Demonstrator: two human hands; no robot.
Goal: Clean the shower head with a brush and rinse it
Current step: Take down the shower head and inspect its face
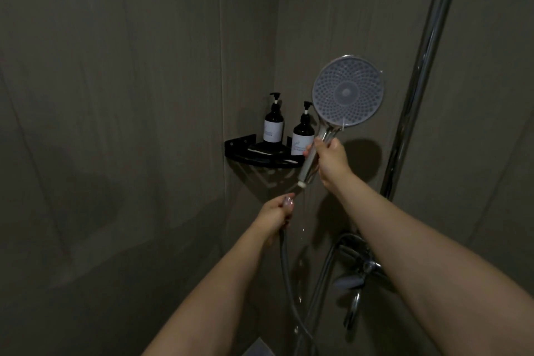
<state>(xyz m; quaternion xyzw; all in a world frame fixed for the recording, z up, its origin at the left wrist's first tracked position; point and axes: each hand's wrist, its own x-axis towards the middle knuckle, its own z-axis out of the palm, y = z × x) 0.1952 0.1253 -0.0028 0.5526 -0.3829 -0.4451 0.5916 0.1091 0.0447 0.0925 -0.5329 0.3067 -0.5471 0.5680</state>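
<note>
The round shower head [347, 91] is held upright, its nozzle face turned toward me. My right hand [329, 159] grips its chrome handle [310, 163]. The handle's bottom end is bare, detached from the hose, and water drips down from it. Just below, my left hand [276, 212] is closed around the top end of the grey hose [286, 269], which hangs down toward the floor. No brush is in view.
A black corner shelf [245, 150] carries two dark pump bottles [273, 120]. The chrome riser pipe [424, 66] runs up the right wall. Below it sit the mixer tap and spout [357, 277]. Grey tiled walls meet in the corner.
</note>
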